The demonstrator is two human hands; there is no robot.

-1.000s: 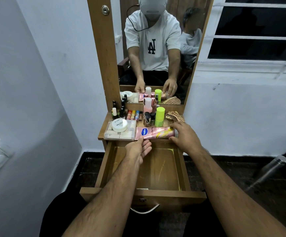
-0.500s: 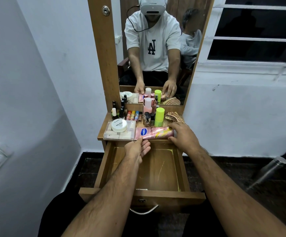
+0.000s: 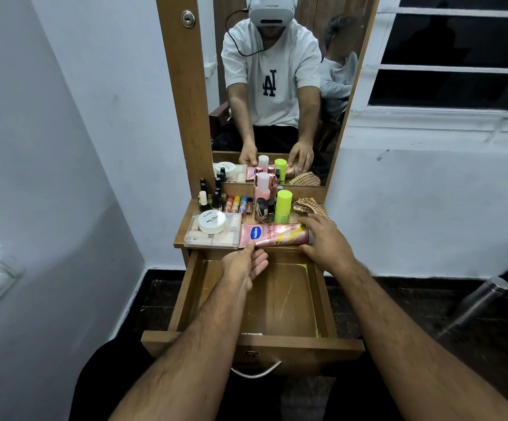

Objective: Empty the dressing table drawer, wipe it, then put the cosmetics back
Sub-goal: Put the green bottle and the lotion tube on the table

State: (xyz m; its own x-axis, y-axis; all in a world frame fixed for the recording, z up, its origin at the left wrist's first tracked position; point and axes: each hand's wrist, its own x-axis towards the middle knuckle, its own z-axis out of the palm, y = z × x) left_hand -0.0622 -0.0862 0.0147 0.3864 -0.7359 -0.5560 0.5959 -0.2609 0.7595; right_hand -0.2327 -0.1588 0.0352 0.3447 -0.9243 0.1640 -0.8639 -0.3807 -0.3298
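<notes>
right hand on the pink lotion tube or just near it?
Touching. In the head view the right hand wraps the cap end of the pink lotion tube, fingers above it and thumb below.

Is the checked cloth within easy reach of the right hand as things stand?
Probably yes. The right hand grips the cap end of the pink lotion tube, and the checked cloth lies just behind its fingers on the tabletop, nothing between. It would have to let go of the tube first.
</notes>
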